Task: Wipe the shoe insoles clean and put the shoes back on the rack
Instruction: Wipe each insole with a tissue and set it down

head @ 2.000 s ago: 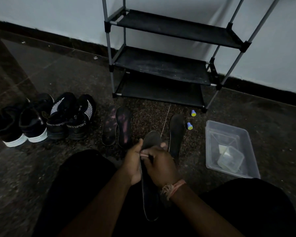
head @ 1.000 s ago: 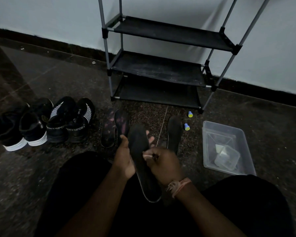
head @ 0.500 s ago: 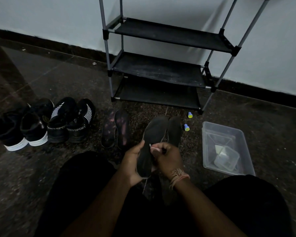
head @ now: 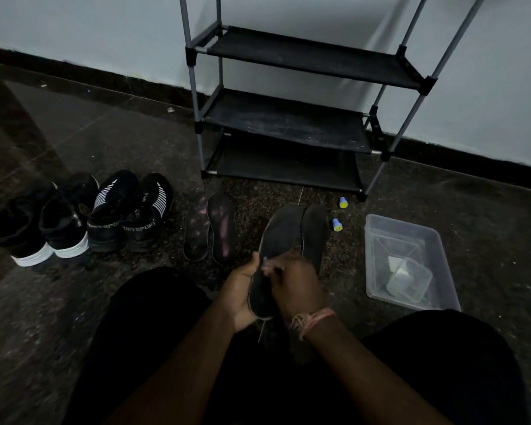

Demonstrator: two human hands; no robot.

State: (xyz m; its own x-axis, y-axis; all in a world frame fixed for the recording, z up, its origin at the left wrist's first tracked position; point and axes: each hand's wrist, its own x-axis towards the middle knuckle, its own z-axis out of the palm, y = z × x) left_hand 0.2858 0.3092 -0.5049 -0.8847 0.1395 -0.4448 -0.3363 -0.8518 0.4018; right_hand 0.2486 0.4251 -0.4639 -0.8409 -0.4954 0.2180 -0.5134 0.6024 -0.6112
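I sit on the floor with a dark insole (head: 281,234) held up in front of me, toe tilted up and to the right. My left hand (head: 242,289) grips its heel end from the left. My right hand (head: 295,283) presses on the insole's middle with curled fingers that pinch a small pale wipe (head: 265,268). A matching dark insole (head: 314,231) lies on the floor just behind. Two insoles with pink patches (head: 210,228) lie to the left. The black shoe rack (head: 288,124) stands against the wall with bare shelves.
Two pairs of black shoes stand at the left: one with white soles (head: 43,234), one with white stripes (head: 129,213). A clear plastic bin (head: 442,256) with a small clear container (head: 408,279) sits at the right. Two small blue-and-yellow caps (head: 337,224) lie near the rack's foot.
The held insole swung from pointing down over my lap to tilting up and right. My left hand's grip shifted to its heel end while my right hand stayed on it with the wipe.
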